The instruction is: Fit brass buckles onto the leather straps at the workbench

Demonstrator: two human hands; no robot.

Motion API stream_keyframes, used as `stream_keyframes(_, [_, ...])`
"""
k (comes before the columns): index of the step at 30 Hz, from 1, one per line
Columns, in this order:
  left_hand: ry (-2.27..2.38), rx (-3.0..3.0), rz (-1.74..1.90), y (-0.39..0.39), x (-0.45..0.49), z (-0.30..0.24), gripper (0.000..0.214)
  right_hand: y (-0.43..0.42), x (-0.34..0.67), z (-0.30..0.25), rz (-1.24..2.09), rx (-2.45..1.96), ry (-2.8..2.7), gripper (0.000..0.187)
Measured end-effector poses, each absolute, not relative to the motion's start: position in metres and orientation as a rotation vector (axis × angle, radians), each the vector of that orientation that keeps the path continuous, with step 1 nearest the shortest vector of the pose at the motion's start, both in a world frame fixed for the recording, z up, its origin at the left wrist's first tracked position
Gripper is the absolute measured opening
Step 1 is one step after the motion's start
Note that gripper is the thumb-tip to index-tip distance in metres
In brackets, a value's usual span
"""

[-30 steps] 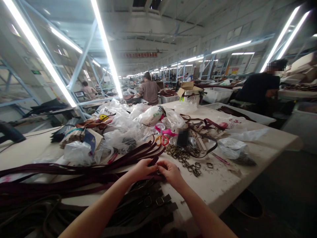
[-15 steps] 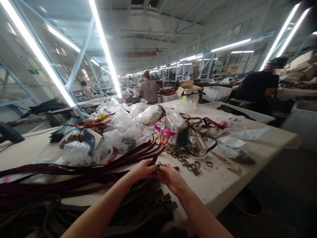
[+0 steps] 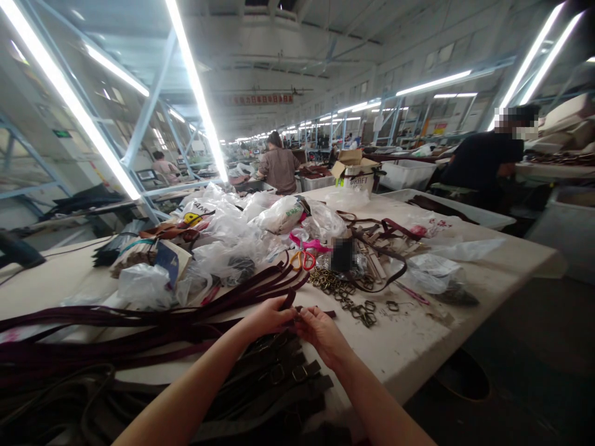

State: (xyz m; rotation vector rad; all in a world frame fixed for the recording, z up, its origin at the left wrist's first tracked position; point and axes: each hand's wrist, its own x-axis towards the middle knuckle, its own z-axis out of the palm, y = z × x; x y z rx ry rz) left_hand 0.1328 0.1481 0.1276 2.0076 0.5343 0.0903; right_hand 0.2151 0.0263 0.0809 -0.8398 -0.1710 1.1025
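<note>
My left hand (image 3: 273,317) is closed on a dark maroon strap (image 3: 289,299), whose end sticks up past the fingers. Close against it, my right hand (image 3: 321,333) pinches a small brass-coloured metal buckle (image 3: 297,313), mostly hidden by the fingertips. More maroon straps (image 3: 186,319) run off to the left. Below my wrists lie dark straps fitted with buckles (image 3: 300,373). Just beyond my right hand is a pile of loose brass-coloured buckles (image 3: 330,282), trailing toward the right.
Scissors with red and orange handles (image 3: 303,260) lie behind the hands. Clear plastic bags (image 3: 232,232) heap up across the table (image 3: 418,337). Another plastic bag (image 3: 434,275) sits at right. A cardboard box (image 3: 356,173) stands at the far edge; several people work beyond.
The buckle between my fingertips is more covered now, as my right fingers have closed in over it. Both hands stay in nearly the same place.
</note>
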Motion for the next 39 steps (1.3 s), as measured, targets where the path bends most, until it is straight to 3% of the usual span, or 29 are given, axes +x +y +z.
stream_keyframes(6, [0.588, 2.074, 0.099, 0.15, 0.138, 0.126, 0.053, 0.024, 0.233, 0.092, 1.066, -0.714, 0.099, 0.013])
stream_keyframes(9, [0.654, 2.22, 0.183, 0.153, 0.142, 0.122, 0.047, 0.021, 0.238, 0.1, 1.074, -0.644, 0.159, 0.006])
stream_keyframes(18, [0.473, 2.072, 0.021, 0.147, 0.135, 0.125, 0.043, 0.024, 0.231, 0.098, 1.263, -0.558, 0.204, 0.012])
stream_keyframes(23, [0.62, 2.221, 0.254, 0.155, 0.135, 0.13, 0.038, 0.025, 0.236, 0.101, 1.27, -0.503, 0.24, 0.017])
stream_keyframes(32, [0.497, 2.124, 0.168, 0.146, 0.136, 0.127, 0.04, 0.031, 0.228, 0.091, 1.307, -0.606, 0.119, 0.004])
stream_keyframes(39, [0.335, 2.303, 0.485, 0.148, 0.14, 0.123, 0.02, 0.05, 0.228, 0.075, 1.133, -0.73, -0.09, 0.024])
